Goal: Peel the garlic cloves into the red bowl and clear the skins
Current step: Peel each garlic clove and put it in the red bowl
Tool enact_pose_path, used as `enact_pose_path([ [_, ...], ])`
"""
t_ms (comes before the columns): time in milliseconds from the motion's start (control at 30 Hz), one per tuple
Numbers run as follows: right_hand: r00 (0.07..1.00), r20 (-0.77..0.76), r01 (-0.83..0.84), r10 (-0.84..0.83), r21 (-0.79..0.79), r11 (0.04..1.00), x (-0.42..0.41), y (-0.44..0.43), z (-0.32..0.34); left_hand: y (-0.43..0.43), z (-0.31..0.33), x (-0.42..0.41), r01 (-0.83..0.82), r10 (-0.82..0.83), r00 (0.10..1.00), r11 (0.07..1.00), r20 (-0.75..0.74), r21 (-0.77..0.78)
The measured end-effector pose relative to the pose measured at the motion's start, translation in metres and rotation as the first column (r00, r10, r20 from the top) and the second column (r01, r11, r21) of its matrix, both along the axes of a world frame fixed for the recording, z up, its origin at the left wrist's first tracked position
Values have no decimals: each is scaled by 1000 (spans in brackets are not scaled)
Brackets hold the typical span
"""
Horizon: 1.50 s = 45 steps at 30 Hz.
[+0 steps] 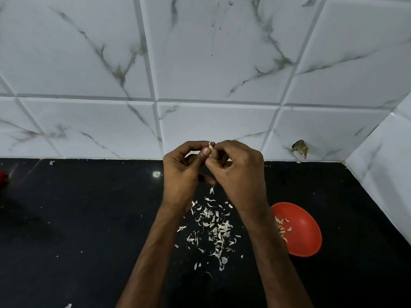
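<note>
Forearms (151,252) rise from the bottom edge to the left hand (180,172) and right hand (238,174), whose fingers (205,153) together pinch one garlic clove (210,149) above the black table (89,218). Loose skins (213,230) lie scattered beneath. The red bowl (304,232), holding peeled cloves (281,227), sits just right of them.

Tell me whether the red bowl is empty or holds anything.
Not empty: the red bowl holds several pale peeled cloves on its left side, though the right forearm hides part of its rim.
</note>
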State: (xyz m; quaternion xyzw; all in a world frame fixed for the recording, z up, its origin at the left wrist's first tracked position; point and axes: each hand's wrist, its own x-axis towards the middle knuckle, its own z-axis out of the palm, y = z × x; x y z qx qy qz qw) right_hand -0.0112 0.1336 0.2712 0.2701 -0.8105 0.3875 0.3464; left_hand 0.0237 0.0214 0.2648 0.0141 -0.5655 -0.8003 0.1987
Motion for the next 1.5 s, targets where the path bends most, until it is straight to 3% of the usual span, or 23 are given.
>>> enact_pose_path([
  [233, 984, 176, 4, 23, -152, 988, 3, -5, 2, 3, -3, -4, -79, 79, 996, 997, -37, -22],
  [500, 938, 325, -26, 122, -284, 958, 7, -5, 7, -3, -2, -4, 22, -21, 1000, 1000, 14, -11],
  [600, 934, 339, -13, 113, -283, 959, 6, -7, 7, -3, -1, -4, -15, 15, 1000, 998, 1, -62],
  [800, 936, 348, 56, 48, -283, 957, 5, -13, 4, 2, -5, -7, -254, 250, 967, 935, -51, -249],
  [900, 949, 315, 65, 18, -252, 966, 5, -12, 4, 0, -5, -6, -186, 191, 982, 949, -7, -254],
  [1167, 933, 356, 44, 56, -268, 962, 7, -10, 6, -4, -2, -4, -28, 31, 998, 998, 51, -61],
  [1333, 900, 428, 59, 78, -297, 953, 7, -10, 5, -4, -5, -3, -59, 63, 997, 991, 36, -116],
  [1500, 929, 369, 58, 37, -242, 969, 8, -9, 7, -5, -5, -2, -97, 107, 994, 970, 35, -222],
])
